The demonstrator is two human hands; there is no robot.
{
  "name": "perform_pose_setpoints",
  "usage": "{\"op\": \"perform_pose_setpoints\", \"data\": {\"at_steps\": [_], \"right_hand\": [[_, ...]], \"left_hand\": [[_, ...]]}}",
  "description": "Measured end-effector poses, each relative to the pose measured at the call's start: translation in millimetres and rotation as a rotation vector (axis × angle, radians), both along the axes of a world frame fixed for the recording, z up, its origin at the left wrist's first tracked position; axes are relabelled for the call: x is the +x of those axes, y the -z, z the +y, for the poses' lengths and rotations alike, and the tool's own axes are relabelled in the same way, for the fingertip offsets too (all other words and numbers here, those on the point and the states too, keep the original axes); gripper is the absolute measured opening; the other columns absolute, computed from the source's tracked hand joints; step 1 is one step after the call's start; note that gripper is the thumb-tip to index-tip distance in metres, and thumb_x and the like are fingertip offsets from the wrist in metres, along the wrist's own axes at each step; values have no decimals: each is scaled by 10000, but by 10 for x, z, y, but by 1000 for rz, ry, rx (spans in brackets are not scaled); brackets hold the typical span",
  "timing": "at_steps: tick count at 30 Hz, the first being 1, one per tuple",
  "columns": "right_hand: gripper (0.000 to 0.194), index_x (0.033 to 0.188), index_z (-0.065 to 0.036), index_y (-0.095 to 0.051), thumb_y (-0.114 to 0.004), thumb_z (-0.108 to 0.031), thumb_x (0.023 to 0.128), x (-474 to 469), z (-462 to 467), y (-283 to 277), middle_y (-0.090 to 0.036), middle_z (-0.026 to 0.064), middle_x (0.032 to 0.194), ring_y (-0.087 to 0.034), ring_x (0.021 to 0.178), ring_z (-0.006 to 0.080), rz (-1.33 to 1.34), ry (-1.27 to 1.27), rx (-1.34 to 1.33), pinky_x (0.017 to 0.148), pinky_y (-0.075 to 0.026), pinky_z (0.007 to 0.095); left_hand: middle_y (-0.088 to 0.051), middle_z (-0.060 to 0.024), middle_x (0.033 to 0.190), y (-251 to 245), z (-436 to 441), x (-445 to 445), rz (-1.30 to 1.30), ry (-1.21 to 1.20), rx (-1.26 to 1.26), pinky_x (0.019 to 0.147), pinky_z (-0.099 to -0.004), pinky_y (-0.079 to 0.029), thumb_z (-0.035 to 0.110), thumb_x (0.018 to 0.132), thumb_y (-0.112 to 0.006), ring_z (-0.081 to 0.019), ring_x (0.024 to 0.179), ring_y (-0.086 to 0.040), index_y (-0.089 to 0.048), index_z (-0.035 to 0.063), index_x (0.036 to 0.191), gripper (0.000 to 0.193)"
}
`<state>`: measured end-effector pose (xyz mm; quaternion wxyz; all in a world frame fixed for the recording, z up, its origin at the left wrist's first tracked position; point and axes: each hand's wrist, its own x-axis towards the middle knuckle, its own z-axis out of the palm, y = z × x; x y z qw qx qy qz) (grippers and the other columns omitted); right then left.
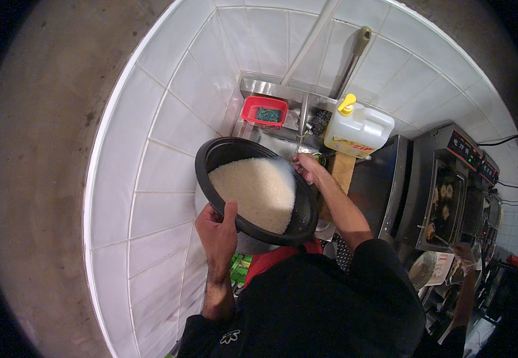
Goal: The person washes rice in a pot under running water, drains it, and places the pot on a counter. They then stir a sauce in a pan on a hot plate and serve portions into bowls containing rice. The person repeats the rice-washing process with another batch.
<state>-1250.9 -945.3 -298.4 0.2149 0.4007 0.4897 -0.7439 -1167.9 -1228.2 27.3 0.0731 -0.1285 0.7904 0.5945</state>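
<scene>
A large black cooking pot [203, 168] full of wet white rice [252, 192] hangs tilted in front of me, its right side lower. Cloudy water pools along the rice's right edge. My left hand [218, 228] grips the near left rim, thumb on top. At the far right rim, my right hand [308, 169] holds the pot from outside; its fingers are partly hidden. Behind the pot lies a stainless steel sink [279, 145], and its metal faucet [303, 115] reaches down close to my right hand.
A red plastic basket [264, 99] with a green scouring pad sits by the tiled wall. Right of the faucet stands a white jug [353, 127] with a yellow pump. Farther right, a co-worker's gloved hand [464, 257] is beside a deep fryer [446, 206] with food in it.
</scene>
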Motion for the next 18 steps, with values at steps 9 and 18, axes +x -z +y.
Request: {"op": "perform_pose_setpoints", "data": {"at_steps": [9,18], "right_hand": [[155,1031,-68,-617,-533,-183,969,30,-26,-366,-563,65,875,-514,781,181,-13,80,48,613,-422,357],[400,1169,73,-699,-507,-223,979,-73,131,-1182,-689,192,1195,-597,1140,258,220,-90,506,1017,-436,398]], "left_hand": [[-668,-10,736,45,-76,17,-9,3,-56,520,-250,-431,171,963,-705,-58,596,-559,-699,-36,926,211],[-715,-50,816,708,-550,259,-32,-81,18,658,-306,-520,131,880,-746,-129,698,-638,-705,-53,933,196]]}}
